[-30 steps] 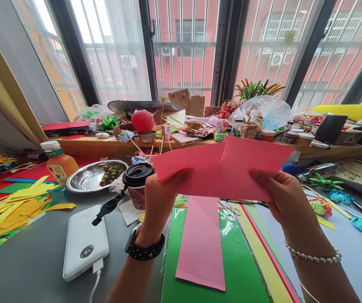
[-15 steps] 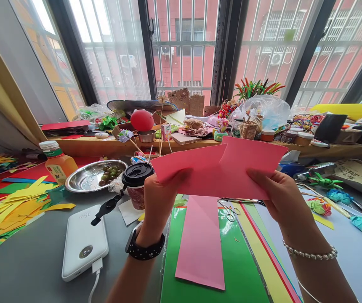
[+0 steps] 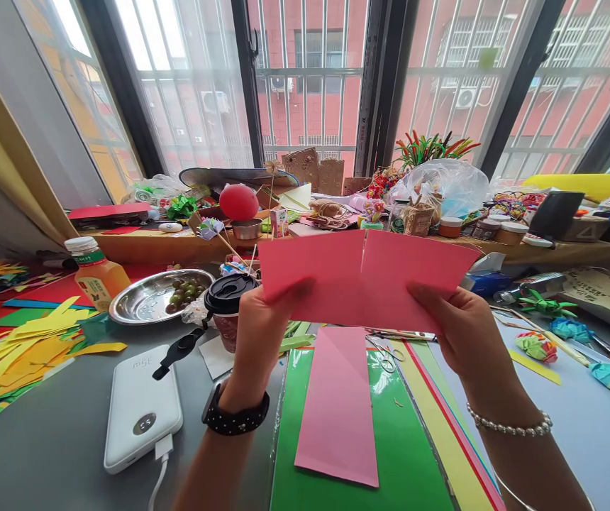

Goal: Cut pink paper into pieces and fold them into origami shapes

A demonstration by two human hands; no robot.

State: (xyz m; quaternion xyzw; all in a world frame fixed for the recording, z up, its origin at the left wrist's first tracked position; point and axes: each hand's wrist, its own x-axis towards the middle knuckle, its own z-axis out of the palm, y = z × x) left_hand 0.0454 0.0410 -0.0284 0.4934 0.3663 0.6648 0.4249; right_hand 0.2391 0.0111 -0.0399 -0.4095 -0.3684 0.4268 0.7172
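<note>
A pink paper sheet (image 3: 361, 291) is held up in the middle, with a short slit running down from its top edge. My left hand (image 3: 267, 323) pinches its left end, thumb in front. On the other end, my right hand (image 3: 459, 323) is closed in the same way. Below lies a second pink strip (image 3: 337, 411) on a green sheet (image 3: 406, 454). Scissors (image 3: 390, 349) rest at the green sheet's far edge, partly hidden behind the held paper.
A white power bank (image 3: 144, 404), a lidded cup (image 3: 229, 305), a metal plate (image 3: 140, 301) with fruit and a juice bottle (image 3: 97, 273) stand left. Paper flowers (image 3: 536, 346) lie right. Crafts crowd the window ledge (image 3: 167, 247).
Both hands have shifted slightly left with the pink sheet. The sheet's two upper halves, overlapping before, now stand side by side with a narrow gap between them.
</note>
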